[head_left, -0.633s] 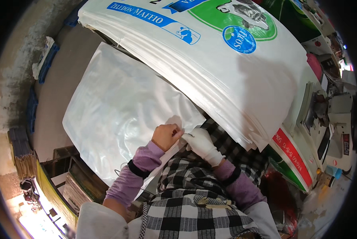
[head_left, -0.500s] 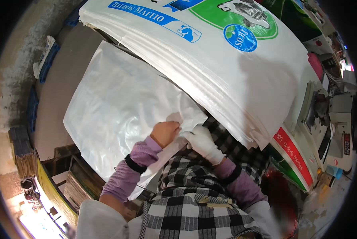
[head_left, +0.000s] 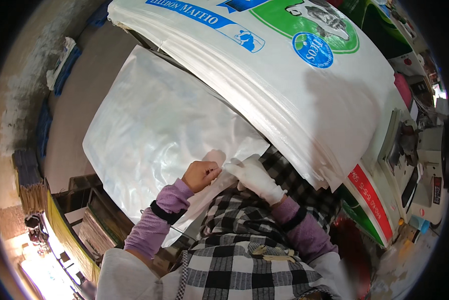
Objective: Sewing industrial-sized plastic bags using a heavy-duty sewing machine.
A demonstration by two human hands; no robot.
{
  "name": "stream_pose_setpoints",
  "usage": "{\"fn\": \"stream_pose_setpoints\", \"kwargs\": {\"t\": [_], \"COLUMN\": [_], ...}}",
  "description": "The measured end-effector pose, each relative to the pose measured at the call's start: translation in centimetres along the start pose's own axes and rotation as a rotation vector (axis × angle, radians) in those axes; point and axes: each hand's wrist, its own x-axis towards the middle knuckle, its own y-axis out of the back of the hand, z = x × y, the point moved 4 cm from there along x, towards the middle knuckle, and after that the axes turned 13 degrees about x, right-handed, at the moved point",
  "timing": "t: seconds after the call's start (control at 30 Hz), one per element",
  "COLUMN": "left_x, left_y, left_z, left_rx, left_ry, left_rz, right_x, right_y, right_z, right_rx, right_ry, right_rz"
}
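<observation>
A glossy, translucent white plastic bag [head_left: 159, 115] lies flat in front of me, its near edge by my apron. My right hand [head_left: 257, 177], in a white glove, pinches that near edge toward the right. Just left of it is my bare left hand [head_left: 202, 175], closed over the bag with thumb and fingers pressed together. What sits between its fingertips is too small to make out. A small gap separates the two hands.
A thick stack of printed white woven sacks [head_left: 279, 95] rises beyond the bag, its edge close to my right hand. At right stand a sewing machine [head_left: 404, 145] and a red-and-green printed sack [head_left: 367, 205]. A metal frame [head_left: 92, 200] is at lower left.
My left hand has drawn back to the left and slightly nearer, away from the glove. My right hand has barely moved. The whole view has shifted a little.
</observation>
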Motion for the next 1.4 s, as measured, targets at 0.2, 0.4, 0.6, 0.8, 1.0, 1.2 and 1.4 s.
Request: {"fn": "stream_pose_setpoints", "kwargs": {"t": [0.2,0.4,0.6,0.8,1.0,1.2,1.4], "left_x": [-0.9,-0.5,-1.0,-6.4,-23.9,-27.2,-28.6], "left_y": [0.5,-0.6,-0.7,-2.7,-8.7,-11.1,-12.7], "left_z": [-0.6,0.8,0.2,-5.4,-10.8,-9.4,-12.9], "left_rx": [0.167,0.204,0.268,0.137,0.625,0.341,0.522], "left_ry": [-0.111,-0.219,-0.068,0.063,0.433,0.654,0.763], "left_rz": [0.407,0.423,0.548,0.199,-0.013,0.176,0.312], "right_x": [1.4,2.5,2.4,2.3,4.4,3.8,4.7], "right_y": [0.1,-0.7,0.0,1.0,2.1,4.5,0.5], "right_z": [2.6,3.0,2.6,2.6,3.1,2.4,-2.1], "right_rx": [0.091,0.148,-0.172,-0.12,-0.237,0.142,-0.098], "right_ry": [0.084,0.038,0.209,0.081,0.122,-0.096,0.252], "right_rz": [0.032,-0.01,0.042,0.209,0.013,0.165,0.052]}}
